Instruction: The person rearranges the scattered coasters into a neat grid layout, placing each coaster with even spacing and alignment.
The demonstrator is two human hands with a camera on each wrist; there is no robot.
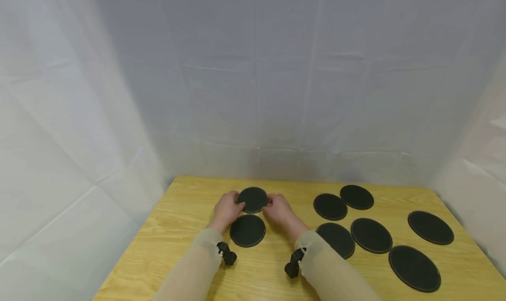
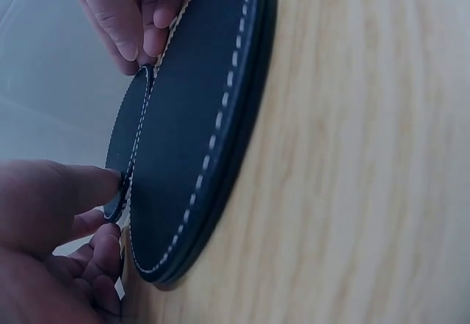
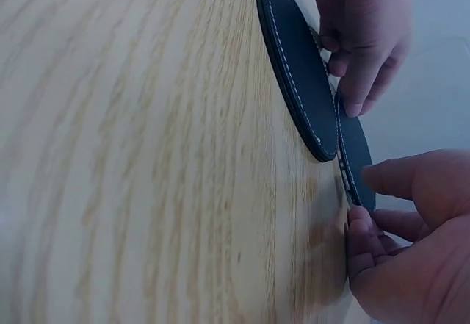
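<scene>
Spanning the lower frame, your pale wood-grain table carries flat round black coasters with stitched rims, most at lower right. Centre frame, your left hand and right hand pinch opposite edges of one coaster, just above another disc.

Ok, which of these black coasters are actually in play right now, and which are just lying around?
In play:
left hand and right hand, both pinching the held coaster
near coaster, just in front of it

Lying about:
six coasters on the right
wooden table
</scene>
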